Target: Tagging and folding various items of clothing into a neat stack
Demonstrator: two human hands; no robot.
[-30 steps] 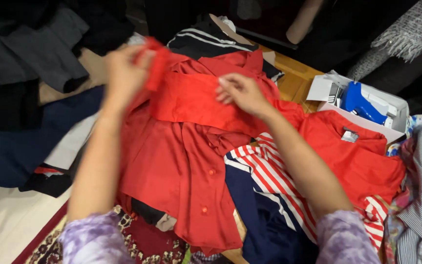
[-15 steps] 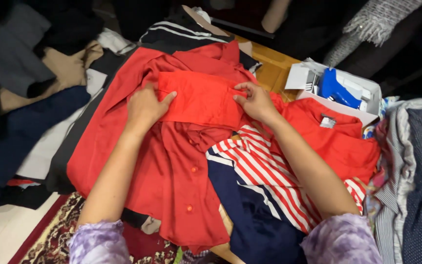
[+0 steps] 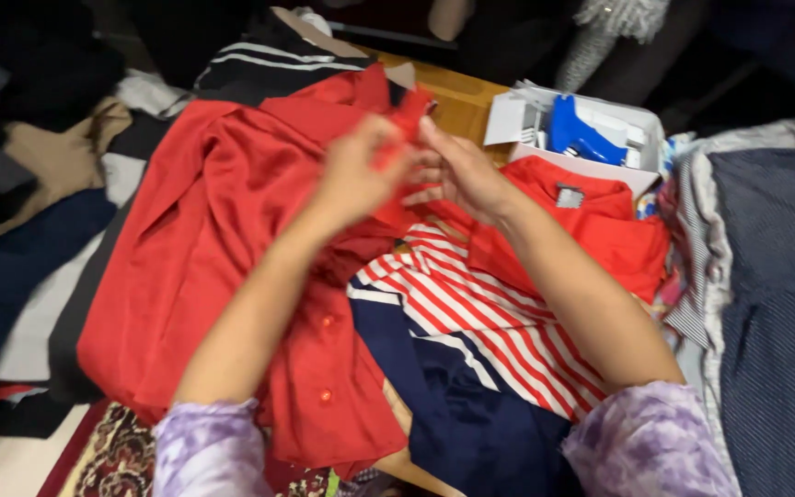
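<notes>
While both my hands meet above the pile, my left hand (image 3: pixel 361 170) and right hand (image 3: pixel 457 175) pinch a small bunched red cloth piece (image 3: pixel 407 120) between them, raised over the big red buttoned shirt (image 3: pixel 223 239) on the wooden worktop (image 3: pixel 457 101). Judging by this, the piece is gathered but not set down; the red-and-white striped top (image 3: pixel 489 322) lies unsorted.

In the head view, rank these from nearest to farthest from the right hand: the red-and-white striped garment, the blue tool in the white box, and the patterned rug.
Measured from the right hand:
1. Red-and-white striped garment, just below the hand, under the forearm.
2. Blue tool, up to the right, inside the white box.
3. Patterned rug, far off at the bottom left corner.
</notes>
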